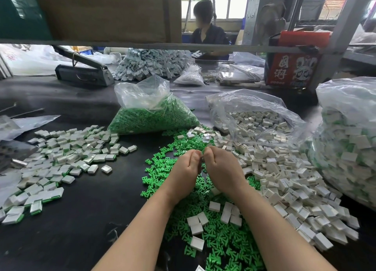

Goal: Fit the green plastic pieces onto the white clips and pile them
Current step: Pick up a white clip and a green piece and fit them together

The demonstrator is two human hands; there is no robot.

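Pinching together above the bench, left hand (186,166) and right hand (220,166) meet fingertip to fingertip; the piece in the grip is hidden. Small green forked plastic pieces (213,240) beneath look light, stiff, best nipped by the stem. Boxy white plastic clips (284,179) heap rightward; fitted pile (61,158) left. Red carton (293,71) bears Chinese characters, unread.

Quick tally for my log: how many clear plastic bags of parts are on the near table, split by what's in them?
Bag of green pieces: 1
Bag of white clips: 1
Bag of assembled white-and-green clips: 1
Total: 3 bags

Both hands, left hand and right hand, meet over the loose green pieces; what they pinch is hidden.
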